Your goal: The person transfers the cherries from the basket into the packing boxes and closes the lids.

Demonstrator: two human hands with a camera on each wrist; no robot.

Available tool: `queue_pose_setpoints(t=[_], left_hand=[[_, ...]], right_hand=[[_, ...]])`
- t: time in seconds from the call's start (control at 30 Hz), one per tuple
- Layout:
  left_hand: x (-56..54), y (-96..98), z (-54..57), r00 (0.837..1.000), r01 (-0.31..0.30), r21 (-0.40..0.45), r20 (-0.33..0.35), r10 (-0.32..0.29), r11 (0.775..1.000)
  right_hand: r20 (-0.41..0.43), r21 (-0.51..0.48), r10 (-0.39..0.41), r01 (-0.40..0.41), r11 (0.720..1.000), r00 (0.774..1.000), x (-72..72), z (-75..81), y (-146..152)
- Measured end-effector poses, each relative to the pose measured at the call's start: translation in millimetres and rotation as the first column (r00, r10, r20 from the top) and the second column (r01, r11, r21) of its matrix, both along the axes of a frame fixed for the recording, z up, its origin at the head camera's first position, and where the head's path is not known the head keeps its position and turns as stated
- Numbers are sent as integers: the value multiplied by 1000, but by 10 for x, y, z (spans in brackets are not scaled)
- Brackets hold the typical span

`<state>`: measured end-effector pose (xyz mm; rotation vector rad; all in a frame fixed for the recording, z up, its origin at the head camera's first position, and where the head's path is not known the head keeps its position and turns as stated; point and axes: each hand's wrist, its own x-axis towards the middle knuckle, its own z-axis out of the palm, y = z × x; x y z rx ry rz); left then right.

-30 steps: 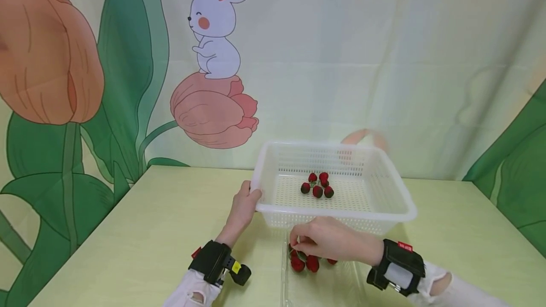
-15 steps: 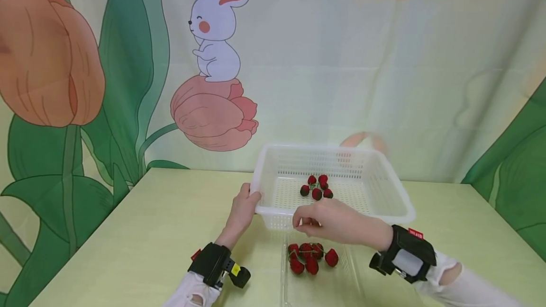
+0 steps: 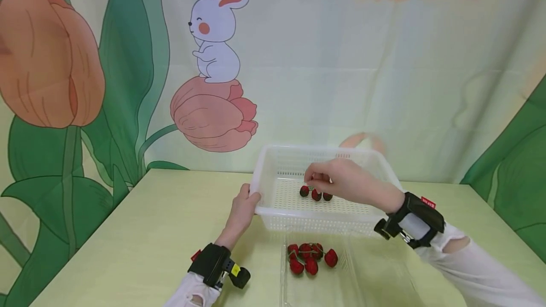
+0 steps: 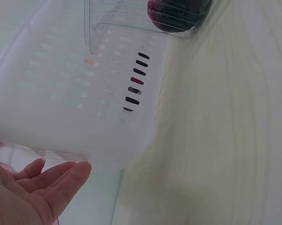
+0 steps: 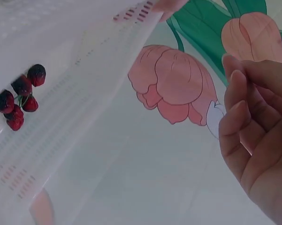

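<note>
2 hands (image 3: 241,210) (image 3: 341,179), 1 basket (image 3: 328,214), 1 clear container (image 3: 324,290) and 2 red fruit clusters (image 3: 316,195) (image 3: 311,265) show.

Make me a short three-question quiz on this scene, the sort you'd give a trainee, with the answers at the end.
1. Multiple choice: What does the left hand grip?
A) the printed backdrop
B) the rim of the white plastic basket
C) the right sleeve

2. Fill in the blank: Some red berries lie in the white plastic basket; others lie nearer the person, in the ____.

3. True or false: No berry shows between the fingers of the right hand.

Key
1. B
2. clear plastic container
3. True
</note>
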<state>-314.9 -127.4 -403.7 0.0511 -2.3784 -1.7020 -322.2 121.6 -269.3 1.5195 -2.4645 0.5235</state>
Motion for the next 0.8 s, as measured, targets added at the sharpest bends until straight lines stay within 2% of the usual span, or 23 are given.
queue_pose_setpoints(t=[0.1,0.33,0.53,0.8], left_hand=[[0,-2,-7,1000,-3,1,1,3,1000],[-3,-11,-9,1000,5,8,0,-5,1000],[-17,-28,-2,1000,1,-6,7,-1,1000],[-5,-27,-3,1000,6,-3,5,-6,1000]], right_hand=[[-13,-5,-48,48,999,999,-115,86,6],[29,13,-102,102,995,994,-355,185,-21],[-54,33,-156,158,987,986,-556,186,-89],[-149,84,-239,253,964,959,-753,108,-142]])
